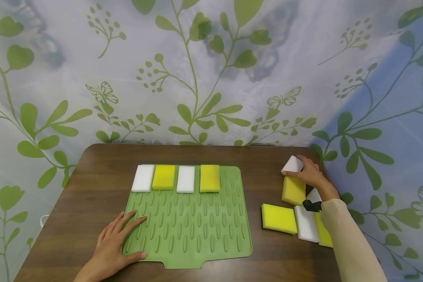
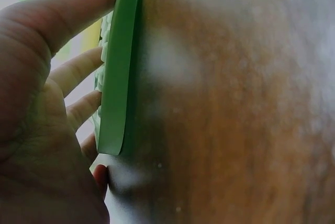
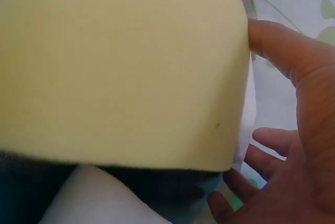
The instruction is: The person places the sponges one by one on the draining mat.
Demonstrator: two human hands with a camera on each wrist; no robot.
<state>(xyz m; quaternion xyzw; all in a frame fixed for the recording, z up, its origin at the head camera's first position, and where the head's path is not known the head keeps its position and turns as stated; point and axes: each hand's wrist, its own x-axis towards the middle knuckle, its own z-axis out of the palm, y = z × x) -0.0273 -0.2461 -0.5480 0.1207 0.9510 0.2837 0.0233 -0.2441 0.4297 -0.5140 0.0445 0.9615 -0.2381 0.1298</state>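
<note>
My left hand [image 1: 111,243] rests with spread fingers on the left edge of a green ridged mat [image 1: 183,227]; the left wrist view shows its thumb and fingers at the mat's raised rim [image 2: 115,77]. At the far right of the table, my right hand [image 1: 311,174] grips a white sponge [image 1: 291,164] between thumb and fingers. Just below it, a yellow sponge [image 1: 293,190] overlaps it in the head view. In the right wrist view a yellow sponge [image 3: 125,77] fills much of the frame and hides most of the white one.
Along the mat's far edge stand a white sponge [image 1: 143,178], a yellow one [image 1: 163,177], another white [image 1: 185,179] and another yellow [image 1: 209,178]. Right of the mat lie more sponges, among them a yellow [image 1: 279,218] and a white one [image 1: 306,223]. A patterned curtain [image 1: 211,78] hangs behind the table.
</note>
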